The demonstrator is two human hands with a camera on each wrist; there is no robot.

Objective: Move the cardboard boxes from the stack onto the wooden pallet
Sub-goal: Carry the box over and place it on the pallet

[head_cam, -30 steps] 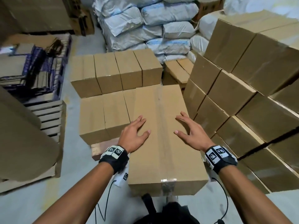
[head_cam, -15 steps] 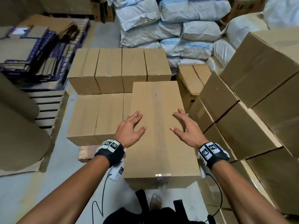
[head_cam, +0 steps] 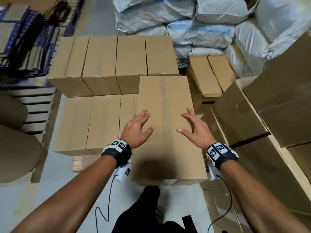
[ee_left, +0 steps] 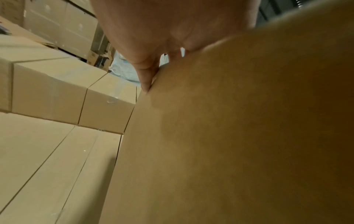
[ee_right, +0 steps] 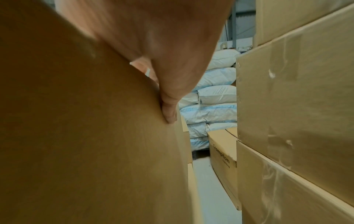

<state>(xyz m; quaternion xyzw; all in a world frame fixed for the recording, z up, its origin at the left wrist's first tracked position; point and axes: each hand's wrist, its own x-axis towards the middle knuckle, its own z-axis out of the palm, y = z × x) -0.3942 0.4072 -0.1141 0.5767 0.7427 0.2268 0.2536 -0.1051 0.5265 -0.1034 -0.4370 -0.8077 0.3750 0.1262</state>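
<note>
Both palms flat and fingers spread, the left hand (head_cam: 138, 130) and right hand (head_cam: 196, 130) press a cardboard box (head_cam: 166, 148) down; next, seating it flush beside the boxes (head_cam: 94, 121) left of the left hand.

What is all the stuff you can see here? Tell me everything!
Long brown cardboard box: one, taped on top, under both hands, overhanging the low boxes.
Brown cardboard boxes on the wooden pallet: four in the back row, at least three in front.
Wooden pallet: one pale corner showing.
Tall stack of brown boxes: right.
White and pale blue sacks: piled behind.
Small printed brown box: one, before the sacks.
Flattened cardboard bundles: far left.
Left hand: flat on the box.
Right hand: flat on the box.
</note>
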